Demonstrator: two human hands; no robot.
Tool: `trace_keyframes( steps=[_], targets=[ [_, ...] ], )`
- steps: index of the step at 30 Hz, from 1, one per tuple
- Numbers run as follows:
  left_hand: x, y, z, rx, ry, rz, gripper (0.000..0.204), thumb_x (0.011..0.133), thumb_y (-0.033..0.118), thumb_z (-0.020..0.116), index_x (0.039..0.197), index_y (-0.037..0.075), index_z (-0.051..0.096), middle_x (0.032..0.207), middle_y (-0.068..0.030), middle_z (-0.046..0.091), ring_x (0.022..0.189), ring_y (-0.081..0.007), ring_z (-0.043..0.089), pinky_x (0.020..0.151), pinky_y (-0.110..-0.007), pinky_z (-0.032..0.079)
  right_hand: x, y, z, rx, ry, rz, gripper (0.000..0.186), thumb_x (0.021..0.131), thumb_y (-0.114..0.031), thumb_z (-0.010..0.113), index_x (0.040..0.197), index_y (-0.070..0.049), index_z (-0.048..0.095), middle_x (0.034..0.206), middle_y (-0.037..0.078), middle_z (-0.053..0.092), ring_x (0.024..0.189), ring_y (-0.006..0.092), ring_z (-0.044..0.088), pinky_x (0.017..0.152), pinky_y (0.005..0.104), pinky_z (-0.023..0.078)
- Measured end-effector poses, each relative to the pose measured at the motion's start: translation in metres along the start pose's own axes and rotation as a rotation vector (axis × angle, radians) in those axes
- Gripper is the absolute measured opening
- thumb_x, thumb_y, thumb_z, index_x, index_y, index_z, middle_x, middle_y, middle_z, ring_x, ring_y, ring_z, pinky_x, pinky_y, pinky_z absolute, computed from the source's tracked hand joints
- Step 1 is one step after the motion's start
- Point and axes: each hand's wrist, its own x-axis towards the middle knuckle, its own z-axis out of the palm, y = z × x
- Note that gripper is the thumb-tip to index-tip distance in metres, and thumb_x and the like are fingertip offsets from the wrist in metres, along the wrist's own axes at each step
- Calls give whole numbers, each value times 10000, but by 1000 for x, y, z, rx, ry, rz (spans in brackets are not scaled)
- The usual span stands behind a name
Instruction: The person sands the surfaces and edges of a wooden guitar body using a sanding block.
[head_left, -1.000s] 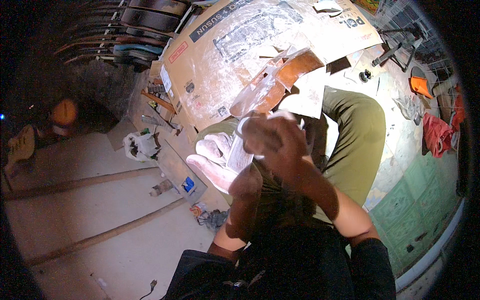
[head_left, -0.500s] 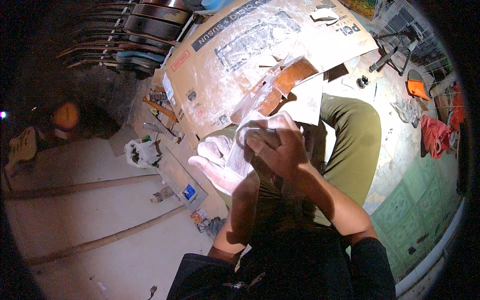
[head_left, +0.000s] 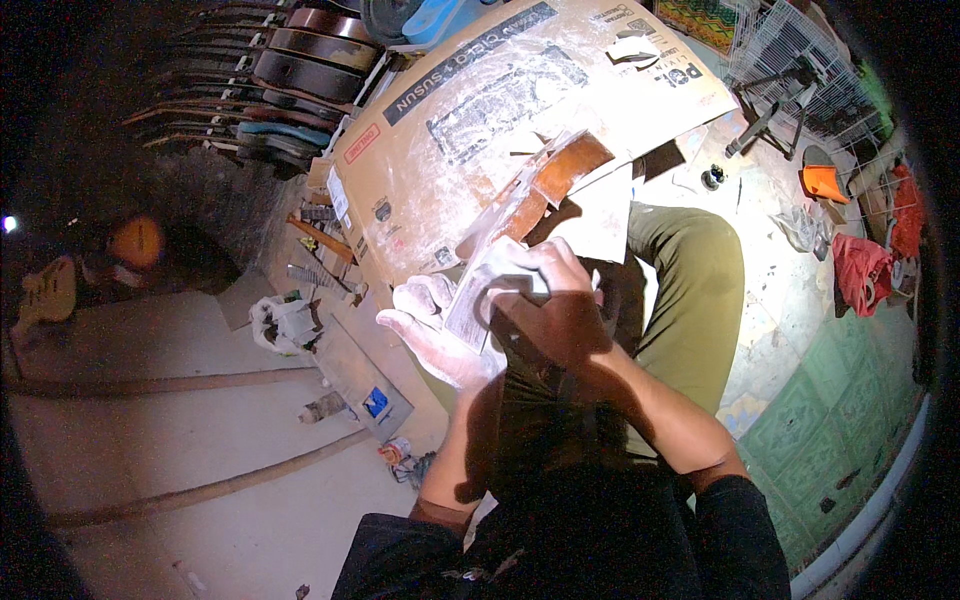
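Observation:
A dusty, brown wooden piece, shaped like a small guitar with curved glossy sides, slants from the cardboard toward my lap. Its pale, flat near end rests in my left hand, which lies palm up with fingers curled beside the wood and is white with dust. Over the same end, my right hand is closed, fingers bent and pressed down onto the wood. Whatever may be under its fingertips is hidden. Shadow covers much of the right hand.
Dust-streaked cardboard lies ahead, bearing a white object. Several guitars stand in a row at upper left. Loose tools and a white plastic bag lie left. At right are a black tripod and red cloth.
The view has shifted slightly. My right hand sits a little nearer to me along the wood, and more of the dusty surface shows beyond its fingers. My left hand keeps its hold.

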Motion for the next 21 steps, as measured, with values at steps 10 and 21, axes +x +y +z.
trace_keyframes(
  steps=[10,21],
  targets=[
    [1,-2,-7,28,-14,48,498,1040,525,338,774,105,365,791,-31,390,733,-179,399,716,-320,364,-22,20,26,90,86,-294,309,813,-250,714,981,-13,609,932,157,544,849,316,585,706,414,502],
    [19,-3,0,471,-164,429,515,1040,527,327,787,81,388,804,-47,420,753,-163,425,739,-312,363,1,20,5,-183,215,-303,402,829,-84,747,1165,42,567,1070,154,601,1024,238,599,918,350,475]
  ],
)
